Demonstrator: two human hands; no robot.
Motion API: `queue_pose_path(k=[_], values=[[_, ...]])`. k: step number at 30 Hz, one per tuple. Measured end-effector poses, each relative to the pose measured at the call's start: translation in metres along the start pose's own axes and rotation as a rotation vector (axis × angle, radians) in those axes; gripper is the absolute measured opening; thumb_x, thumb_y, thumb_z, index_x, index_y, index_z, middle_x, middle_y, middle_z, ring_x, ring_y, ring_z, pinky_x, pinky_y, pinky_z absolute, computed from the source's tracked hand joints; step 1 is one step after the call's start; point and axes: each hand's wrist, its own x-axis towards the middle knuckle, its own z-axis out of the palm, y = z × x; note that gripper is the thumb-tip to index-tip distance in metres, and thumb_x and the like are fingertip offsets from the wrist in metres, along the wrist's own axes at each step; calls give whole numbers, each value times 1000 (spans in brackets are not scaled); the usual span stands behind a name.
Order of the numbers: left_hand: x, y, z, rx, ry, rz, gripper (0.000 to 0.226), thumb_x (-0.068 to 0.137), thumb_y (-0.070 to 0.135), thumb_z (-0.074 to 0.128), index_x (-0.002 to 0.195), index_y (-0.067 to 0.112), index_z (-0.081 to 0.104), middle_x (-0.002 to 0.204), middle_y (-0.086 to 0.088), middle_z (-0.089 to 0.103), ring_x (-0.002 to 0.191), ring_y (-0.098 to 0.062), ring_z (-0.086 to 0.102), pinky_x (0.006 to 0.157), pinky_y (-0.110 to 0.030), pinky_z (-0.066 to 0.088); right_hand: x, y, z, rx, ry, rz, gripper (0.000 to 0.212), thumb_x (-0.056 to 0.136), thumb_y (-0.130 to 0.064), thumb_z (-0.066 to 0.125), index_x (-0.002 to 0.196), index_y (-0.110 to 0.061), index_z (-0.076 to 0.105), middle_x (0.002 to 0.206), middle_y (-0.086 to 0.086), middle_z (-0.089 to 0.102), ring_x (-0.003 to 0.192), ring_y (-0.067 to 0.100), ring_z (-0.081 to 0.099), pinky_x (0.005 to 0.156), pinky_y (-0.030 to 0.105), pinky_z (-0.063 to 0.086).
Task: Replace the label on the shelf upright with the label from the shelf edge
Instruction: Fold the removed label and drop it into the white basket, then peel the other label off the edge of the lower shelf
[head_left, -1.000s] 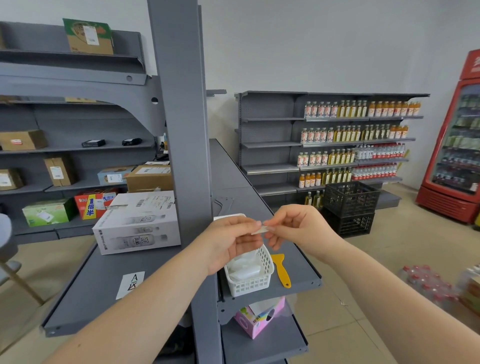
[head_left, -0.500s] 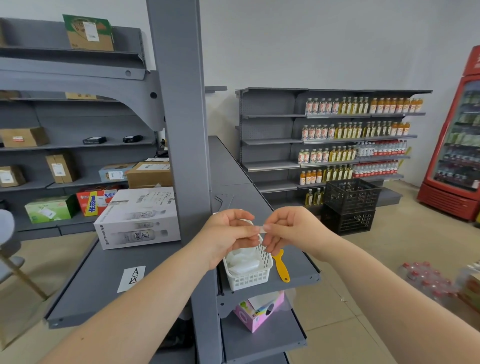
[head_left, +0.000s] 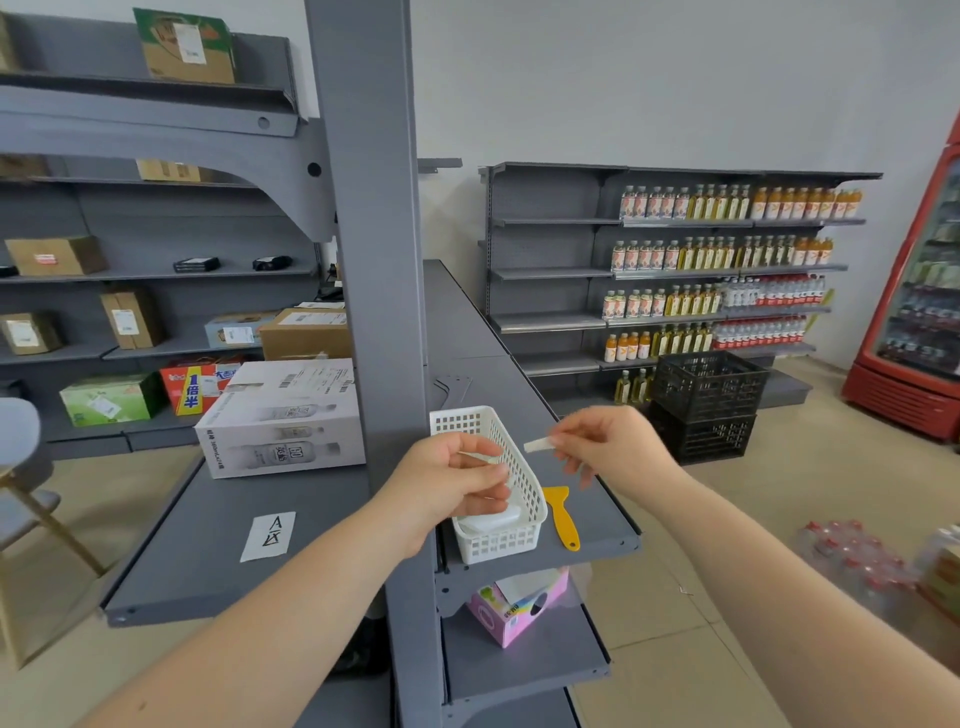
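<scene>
The grey shelf upright (head_left: 375, 260) rises in the middle, just left of both hands. My left hand (head_left: 447, 483) pinches a thin white sheet (head_left: 480, 457) over the white basket (head_left: 524, 493). My right hand (head_left: 608, 447) is a short way to the right and holds a small white label strip (head_left: 537, 445) between thumb and fingertips. The two pieces are apart. A white label printed "A区" (head_left: 267, 535) lies flat on the grey shelf (head_left: 208, 571) to the left of the upright. I see no label on the visible face of the upright.
A yellow scraper (head_left: 563, 517) lies on the right shelf beside the basket, which holds white packets. A white bottle carton (head_left: 283, 418) stands on the left shelf. A pink box (head_left: 514, 608) sits on the shelf below. Black crates (head_left: 704, 405) and a red fridge (head_left: 919, 322) stand beyond.
My hands were together on one white piece; now they have pulled apart, each holding a separate white piece. The right hand moved right and slightly up.
</scene>
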Motion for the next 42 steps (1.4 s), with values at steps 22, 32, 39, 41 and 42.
queue_pose_path(k=[22, 32, 39, 41, 42], values=[[-53, -50, -116, 24, 364, -148, 18, 84, 5, 67, 99, 14, 70, 98, -6, 75, 80, -16, 70, 69, -27, 55, 61, 35, 124, -310, 131, 104, 12, 90, -23, 61, 101, -18, 62, 87, 4, 67, 69, 23, 61, 63, 35, 55], [-67, -74, -167, -119, 555, -209, 25, 78, 0, 72, 99, 13, 71, 92, -8, 73, 73, -19, 68, 65, -28, 51, 74, 48, 132, -388, 79, 46, 23, 88, -26, 62, 109, -18, 70, 122, 10, 60, 115, 34, 50, 91, 44, 48], [-77, -73, -193, -166, 625, -174, 20, 79, -1, 70, 92, 15, 70, 90, -7, 71, 72, -20, 65, 64, -26, 49, 34, -19, 109, 51, 332, -120, 11, 86, -20, 66, 96, -18, 69, 92, 0, 63, 73, 14, 55, 64, 21, 41], [-80, -74, -200, -167, 641, -168, 20, 80, -1, 69, 91, 15, 70, 85, -5, 71, 73, -19, 65, 65, -26, 49, 1, -38, 114, 167, 300, -172, 4, 85, -17, 68, 87, -20, 68, 81, -1, 65, 67, 15, 57, 58, 10, 41], [-81, -75, -204, -168, 652, -169, 21, 80, -1, 70, 92, 16, 70, 83, -4, 71, 73, -19, 66, 66, -27, 50, -17, -43, 123, 232, 249, -191, 7, 84, -14, 69, 84, -21, 67, 77, -2, 67, 68, 17, 58, 59, 9, 43]])
